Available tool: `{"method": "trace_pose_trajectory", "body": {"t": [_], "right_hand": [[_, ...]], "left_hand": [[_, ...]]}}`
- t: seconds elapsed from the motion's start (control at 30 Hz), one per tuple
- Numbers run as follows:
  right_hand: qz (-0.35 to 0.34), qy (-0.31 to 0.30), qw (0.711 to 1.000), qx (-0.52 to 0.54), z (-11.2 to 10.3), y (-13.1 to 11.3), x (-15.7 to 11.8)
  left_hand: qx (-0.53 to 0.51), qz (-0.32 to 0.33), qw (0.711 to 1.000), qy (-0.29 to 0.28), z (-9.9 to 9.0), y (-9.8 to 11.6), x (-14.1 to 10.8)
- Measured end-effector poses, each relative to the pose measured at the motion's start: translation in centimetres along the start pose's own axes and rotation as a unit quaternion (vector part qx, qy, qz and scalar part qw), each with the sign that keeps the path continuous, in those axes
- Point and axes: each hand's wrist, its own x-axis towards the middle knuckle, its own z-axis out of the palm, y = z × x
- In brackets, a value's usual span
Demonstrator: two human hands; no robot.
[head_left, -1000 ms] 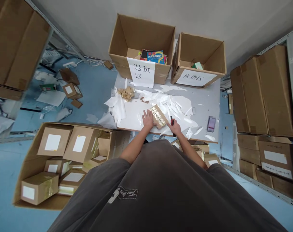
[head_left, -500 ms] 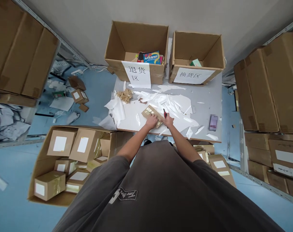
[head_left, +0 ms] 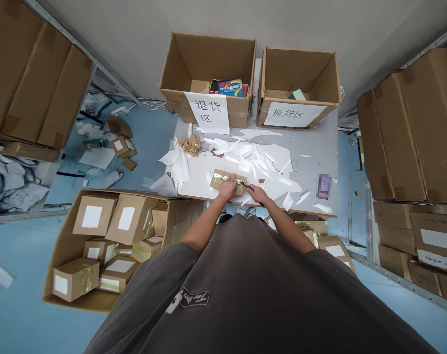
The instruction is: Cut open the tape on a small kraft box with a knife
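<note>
Taped box (head_left: pixel 219 178), white scraps (head_left: pixel 258 162) behind, cartons (head_left: pixel 241 112)

Dull cardboard parcel (head_left: pixel 217 183) under shiny tape (head_left: pixel 221 177), amid thin white paper (head_left: pixel 260 160).
The tape is slick, yellowish plastic throwing bright glints over matt brown board; the knife (head_left: pixel 250 188) has what looks like a smooth plastic handle, its blade too small to judge. The tabletop (head_left: pixel 315 142) is smooth and pale, with a brown, wood-like edge. A wad of brown paper (head_left: pixel 190 146) is rough and crumpled. The open cartons (head_left: pixel 241 110) are matt cardboard, bearing flat paper signs (head_left: pixel 210 118). The shirt (head_left: pixel 260 285) is soft matt cloth, the shelf frame (head_left: pixel 370 236) painted-looking metal, the floor (head_left: pixel 13 319) smooth with faint sheen.
</note>
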Motion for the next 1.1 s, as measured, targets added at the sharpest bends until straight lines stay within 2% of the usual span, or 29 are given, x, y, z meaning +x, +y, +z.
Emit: {"method": "trace_pose_trajectory", "body": {"t": [0.17, 0.33, 0.5, 0.57, 0.67, 0.8, 0.93, 1.1], "right_hand": [[-0.009, -0.076, 0.996, 0.054, -0.6, 0.6, 0.3], [-0.009, -0.051, 0.995, 0.086, 0.1, 1.1, -0.5], [0.000, -0.087, 0.991, 0.102, -0.2, 3.3, -3.0], [0.025, -0.079, 0.990, 0.118, -0.7, 3.9, -4.0], [0.051, -0.011, 0.989, 0.137, -0.9, 3.5, -4.7], [0.034, 0.067, 0.994, 0.076, -0.5, 1.4, -4.1], [0.039, 0.057, 0.998, -0.016, 0.2, -0.1, -3.6], [0.026, 0.059, 0.992, -0.108, 0.4, -0.7, -4.0]], "left_hand": [[-0.010, -0.006, 1.000, 0.003, 0.0, 0.1, 0.1], [-0.008, -0.003, 1.000, -0.011, 0.1, 0.1, 0.1], [-0.053, -0.004, 0.999, 0.001, -0.5, -0.6, -0.1], [-0.057, -0.004, 0.998, 0.017, -0.9, -1.3, 0.4], [-0.032, -0.019, 0.999, 0.011, -1.2, -2.4, 1.6], [-0.024, -0.027, 0.999, -0.017, -0.7, -3.2, 2.7], [-0.023, -0.003, 1.000, 0.016, 0.1, -3.5, 2.4], [-0.031, 0.015, 0.998, 0.048, 0.6, -3.9, 1.9]]}}
